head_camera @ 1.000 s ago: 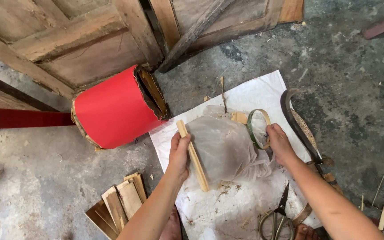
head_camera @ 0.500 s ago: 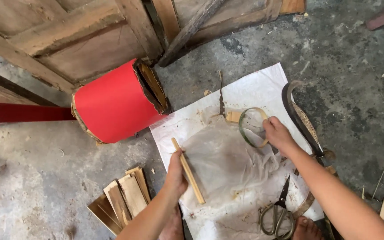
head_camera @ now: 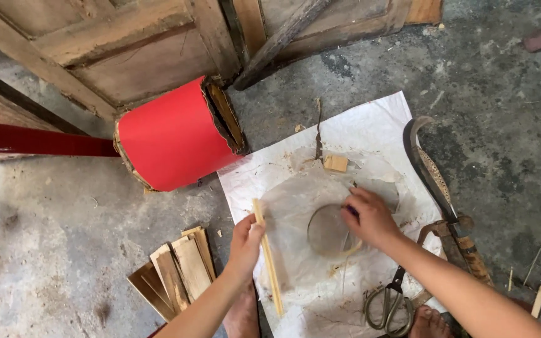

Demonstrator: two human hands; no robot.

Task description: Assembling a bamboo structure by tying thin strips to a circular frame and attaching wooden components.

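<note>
From my feed, the left hand (head_camera: 245, 241) is clamped on a thin bamboo strip (head_camera: 268, 263) that pins the near-left edge of a translucent sheet (head_camera: 320, 213), and the right hand (head_camera: 370, 216) presses, fingers together, on a small round hoop (head_camera: 332, 233) lying on that sheet. I judge the step to be laying the sheet flat under the hoop; the next move calls for keeping it taut and the hoop steady. Scissors (head_camera: 388, 303) lie just nearer than the sheet, a curved blade (head_camera: 430, 172) to its right, wood slats (head_camera: 173, 269) to its left. All rests on white paper (head_camera: 370, 122) spread over the concrete floor (head_camera: 45, 250). Beyond the sheet lies a red drum (head_camera: 173, 134), then weathered wooden doors (head_camera: 126, 50)
</note>
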